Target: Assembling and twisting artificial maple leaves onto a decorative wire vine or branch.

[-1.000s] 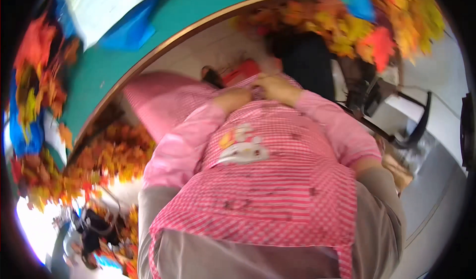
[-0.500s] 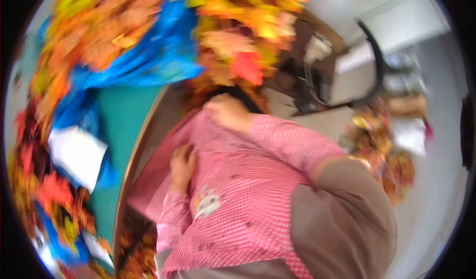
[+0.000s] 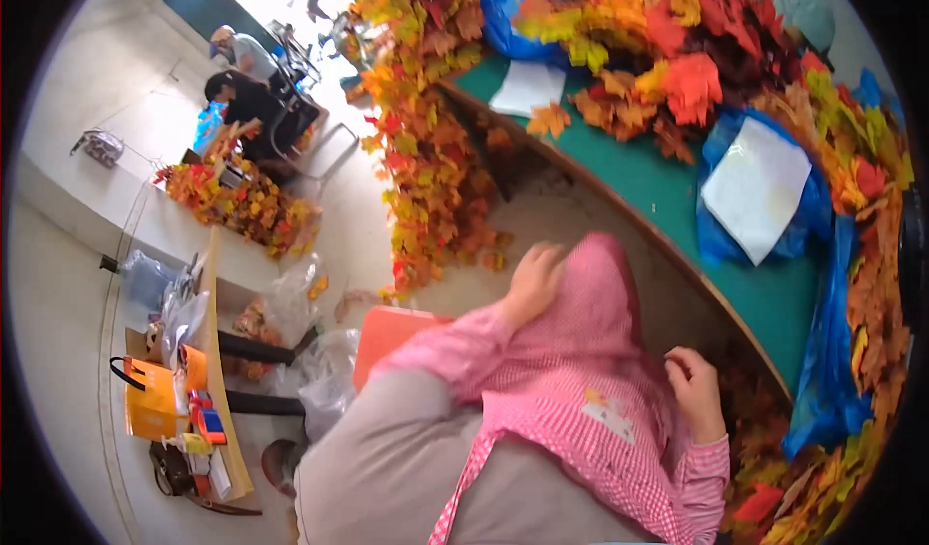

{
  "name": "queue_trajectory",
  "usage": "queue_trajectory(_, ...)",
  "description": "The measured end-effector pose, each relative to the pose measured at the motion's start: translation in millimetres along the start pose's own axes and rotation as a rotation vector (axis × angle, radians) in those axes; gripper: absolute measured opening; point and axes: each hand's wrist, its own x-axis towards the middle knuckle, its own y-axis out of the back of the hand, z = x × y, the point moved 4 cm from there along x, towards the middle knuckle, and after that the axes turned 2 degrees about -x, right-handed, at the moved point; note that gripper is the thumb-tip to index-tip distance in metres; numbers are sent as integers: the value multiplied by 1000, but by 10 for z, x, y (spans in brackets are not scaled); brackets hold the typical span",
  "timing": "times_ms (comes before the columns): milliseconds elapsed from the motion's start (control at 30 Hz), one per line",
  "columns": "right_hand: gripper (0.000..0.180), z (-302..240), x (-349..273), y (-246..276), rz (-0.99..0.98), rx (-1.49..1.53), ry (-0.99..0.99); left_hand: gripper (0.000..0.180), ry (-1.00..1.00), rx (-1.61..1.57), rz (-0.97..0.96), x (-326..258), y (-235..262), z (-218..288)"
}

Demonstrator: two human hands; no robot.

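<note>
My left hand (image 3: 535, 284) rests at the left edge of the pink checked apron (image 3: 571, 390) over my lap, fingers extended and slightly blurred, with nothing visible in them. Beside the apron's right edge, my right hand (image 3: 695, 387) is raised with loosely bent fingers apart, holding nothing. Ahead and to the right stands a green-topped table (image 3: 619, 187). Orange and red artificial maple leaves (image 3: 692, 90) are heaped on it. A white sheet (image 3: 758, 189) lies there on a blue plastic bag (image 3: 716, 148).
A strand of leaves (image 3: 435, 177) hangs from the table's far end. An orange seat (image 3: 392, 337) is beside my left arm. A low shelf (image 3: 218, 371) with an orange bag (image 3: 155, 400) stands left. Two people (image 3: 247, 109) work at the back left; another person (image 3: 805, 13) is far right.
My view has swung left, so the table has passed from the left side to the right. My right hand has let go of the apron; my left hand lies at its left edge.
</note>
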Motion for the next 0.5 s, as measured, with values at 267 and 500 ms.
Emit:
queue_trajectory(267,15,-668,712,-220,-143,-47,245,36,1121,-151,-458,-2599,15,-1602)
queue_trajectory(500,10,-1180,1265,-437,-99,73,315,31,1192,-128,-388,-3113,-442,-2152)
